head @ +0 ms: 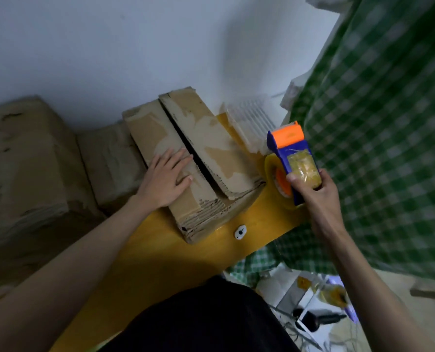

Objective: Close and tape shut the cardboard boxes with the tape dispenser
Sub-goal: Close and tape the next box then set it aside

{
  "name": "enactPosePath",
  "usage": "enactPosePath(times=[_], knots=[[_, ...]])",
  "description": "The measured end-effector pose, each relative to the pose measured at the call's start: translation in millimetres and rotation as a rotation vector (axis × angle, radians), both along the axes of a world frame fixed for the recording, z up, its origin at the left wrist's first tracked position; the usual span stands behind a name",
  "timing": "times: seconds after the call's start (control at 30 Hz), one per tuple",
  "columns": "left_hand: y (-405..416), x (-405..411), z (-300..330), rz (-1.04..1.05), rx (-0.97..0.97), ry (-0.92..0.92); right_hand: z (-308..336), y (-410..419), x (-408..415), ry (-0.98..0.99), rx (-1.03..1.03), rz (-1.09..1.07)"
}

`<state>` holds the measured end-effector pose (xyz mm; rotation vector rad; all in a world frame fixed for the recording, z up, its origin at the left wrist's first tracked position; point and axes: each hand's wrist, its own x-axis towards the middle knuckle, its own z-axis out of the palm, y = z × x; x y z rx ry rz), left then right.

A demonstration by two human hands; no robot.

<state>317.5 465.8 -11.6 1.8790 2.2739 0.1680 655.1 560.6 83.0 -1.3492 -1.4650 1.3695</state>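
Note:
A worn cardboard box (211, 148) lies on a yellow table (160, 255), its two top flaps folded down with a dark gap between them. My left hand (167, 180) rests flat on the left flap, fingers straight. To the right of the box, my right hand (318, 196) grips the handle of a blue and orange tape dispenser (291, 148) with a roll of clear tape, held just above the table edge and apart from the box.
More cardboard boxes (26, 161) stand at the left, one (109, 163) touching the main box. A clear plastic tray (249, 120) lies behind the dispenser. A green checked cloth (379, 138) hangs at the right. A small white object (240, 232) sits on the table. Clutter lies on the floor (313, 313).

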Motion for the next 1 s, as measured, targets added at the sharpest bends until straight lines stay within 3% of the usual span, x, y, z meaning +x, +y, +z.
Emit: enactPosePath(times=[0.2,0.33,0.43,0.53,0.6,1.0], knots=[[-6,9,3,0.009,0.086,-0.099,13,35,-21,-0.067,0.119,0.216],[-1,12,32,0.226,0.295,-0.335,22,46,-39,-0.091,0.206,0.342],[16,21,78,0.428,0.459,-0.603,29,49,-49,-0.088,0.254,0.420],[33,29,123,0.488,0.409,-1.023,33,50,-57,-0.082,0.275,0.488],[39,36,142,0.496,0.367,-1.152,34,50,-61,-0.079,0.297,0.520],[30,54,176,0.482,0.425,-1.363,50,52,-64,-0.052,0.297,0.607]])
